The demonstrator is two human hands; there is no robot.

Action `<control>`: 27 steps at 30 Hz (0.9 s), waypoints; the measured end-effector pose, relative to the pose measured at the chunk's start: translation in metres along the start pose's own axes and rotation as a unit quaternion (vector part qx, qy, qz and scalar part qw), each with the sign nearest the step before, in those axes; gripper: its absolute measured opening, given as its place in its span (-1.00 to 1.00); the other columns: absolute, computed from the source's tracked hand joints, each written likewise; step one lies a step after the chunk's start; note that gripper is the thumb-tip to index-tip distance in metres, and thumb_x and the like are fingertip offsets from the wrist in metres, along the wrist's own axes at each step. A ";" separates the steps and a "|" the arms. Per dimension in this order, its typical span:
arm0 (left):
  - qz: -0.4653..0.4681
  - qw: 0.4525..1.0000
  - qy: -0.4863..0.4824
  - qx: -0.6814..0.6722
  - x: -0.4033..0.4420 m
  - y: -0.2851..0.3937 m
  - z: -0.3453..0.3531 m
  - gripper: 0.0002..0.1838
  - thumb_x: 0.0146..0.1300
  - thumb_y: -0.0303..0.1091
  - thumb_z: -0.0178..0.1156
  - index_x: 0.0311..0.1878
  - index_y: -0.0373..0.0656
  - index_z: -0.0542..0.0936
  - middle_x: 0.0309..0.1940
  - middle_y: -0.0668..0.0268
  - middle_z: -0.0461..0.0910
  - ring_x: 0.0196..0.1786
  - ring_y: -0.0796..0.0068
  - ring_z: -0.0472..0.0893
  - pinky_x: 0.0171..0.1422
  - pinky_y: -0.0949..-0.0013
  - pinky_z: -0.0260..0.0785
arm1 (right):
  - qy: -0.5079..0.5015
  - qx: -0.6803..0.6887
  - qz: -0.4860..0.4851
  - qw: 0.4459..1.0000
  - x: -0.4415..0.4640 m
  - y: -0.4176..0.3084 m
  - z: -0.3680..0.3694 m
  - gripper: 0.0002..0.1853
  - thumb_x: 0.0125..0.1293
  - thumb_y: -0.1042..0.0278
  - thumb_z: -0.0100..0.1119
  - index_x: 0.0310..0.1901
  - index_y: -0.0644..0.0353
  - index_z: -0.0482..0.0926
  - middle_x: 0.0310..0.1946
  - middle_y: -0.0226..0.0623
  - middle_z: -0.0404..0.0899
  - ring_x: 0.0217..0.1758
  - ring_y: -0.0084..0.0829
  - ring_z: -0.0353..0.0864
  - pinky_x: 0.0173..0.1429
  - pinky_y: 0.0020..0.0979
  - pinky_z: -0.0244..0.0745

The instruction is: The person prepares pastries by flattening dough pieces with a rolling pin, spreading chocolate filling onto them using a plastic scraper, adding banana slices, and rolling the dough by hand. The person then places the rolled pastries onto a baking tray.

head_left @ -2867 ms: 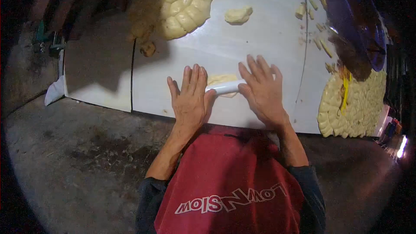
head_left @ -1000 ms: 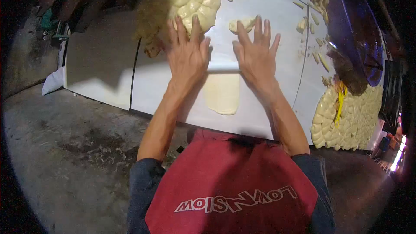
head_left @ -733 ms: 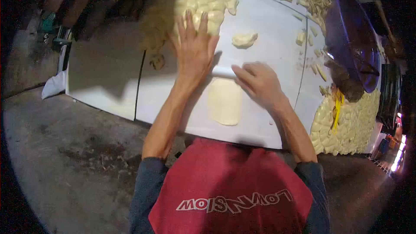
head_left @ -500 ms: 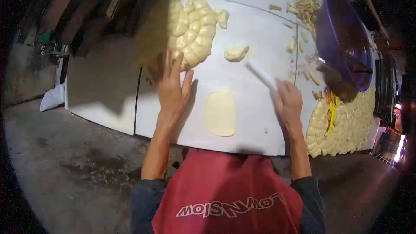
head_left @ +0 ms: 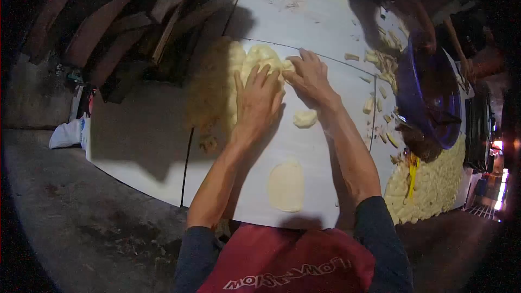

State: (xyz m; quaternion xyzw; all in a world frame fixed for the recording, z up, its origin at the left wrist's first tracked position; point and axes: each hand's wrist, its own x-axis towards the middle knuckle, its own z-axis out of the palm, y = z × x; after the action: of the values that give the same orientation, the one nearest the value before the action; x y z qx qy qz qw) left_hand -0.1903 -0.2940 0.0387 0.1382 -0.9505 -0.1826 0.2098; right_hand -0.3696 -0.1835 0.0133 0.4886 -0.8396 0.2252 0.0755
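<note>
My left hand lies with spread fingers on the large bumpy mass of pale dough. At the right edge of that mass, my right hand has its thumb and fingers closed around a small lump of dough. A separate dough piece rests on the white tabletop just below my right hand. Nearer to me lies a flat, rolled-out oval of dough, touched by neither hand.
A purple basin stands on the right, with scattered dough strips beside it. Below it spreads a sheet of bumpy dough with a yellow object on it. Another person's arm reaches in at the upper right. Wooden beams crowd the upper left.
Both hands have moved away from me: the left farther onto the dough mass, the right from the table's right side to the mass's edge. The white stick held in my right hand is now out of sight.
</note>
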 end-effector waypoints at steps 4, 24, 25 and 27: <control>0.028 0.996 -0.036 0.077 0.027 -0.008 0.019 -0.39 0.42 -0.07 0.23 0.48 -0.06 0.44 0.48 0.08 0.39 0.60 -0.02 0.24 0.60 -0.53 -0.17 | -0.138 0.399 0.211 0.882 0.000 -0.022 -0.038 -0.66 0.24 0.20 0.25 -0.08 0.29 0.54 -0.23 -0.16 0.59 -0.16 -0.29 0.62 -0.04 -0.29 0.53; -0.002 0.987 -0.038 -0.156 -0.055 0.057 -0.022 -0.51 0.38 -0.21 0.32 0.31 -0.21 0.59 0.29 -0.07 0.55 0.33 -0.03 0.55 0.44 -0.02 0.33 | -0.246 0.496 0.419 0.720 -0.244 -0.058 -0.165 -0.67 0.48 0.29 0.15 0.19 0.21 0.59 -0.18 -0.42 0.61 -0.19 -0.57 0.59 -0.13 -0.46 0.54; -0.030 0.974 -0.077 -0.212 -0.074 0.079 -0.037 -0.52 0.37 -0.25 0.33 0.30 -0.21 0.60 0.23 -0.08 0.59 0.23 0.00 0.61 0.34 0.02 0.41 | -0.248 0.485 0.405 0.734 -0.252 -0.057 -0.157 -0.67 0.49 0.28 0.14 0.19 0.21 0.59 -0.19 -0.43 0.61 -0.18 -0.57 0.59 -0.13 -0.46 0.54; -0.066 0.946 -0.125 -0.291 -0.105 0.109 -0.042 -0.52 0.32 -0.30 0.37 0.27 -0.24 0.60 0.09 -0.07 0.66 0.02 0.06 0.70 0.14 0.13 0.53 | -0.232 0.538 0.395 0.708 -0.263 -0.050 -0.145 -0.66 0.53 0.22 0.14 0.21 0.20 0.57 -0.16 -0.42 0.60 -0.14 -0.57 0.59 -0.09 -0.47 0.56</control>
State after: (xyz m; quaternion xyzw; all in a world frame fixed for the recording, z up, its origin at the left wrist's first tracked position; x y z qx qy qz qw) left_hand -0.0997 -0.1733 0.0819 0.1094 -0.8637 -0.4800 0.1079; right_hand -0.2058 0.0673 0.0662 0.1075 -0.6838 0.5273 -0.4928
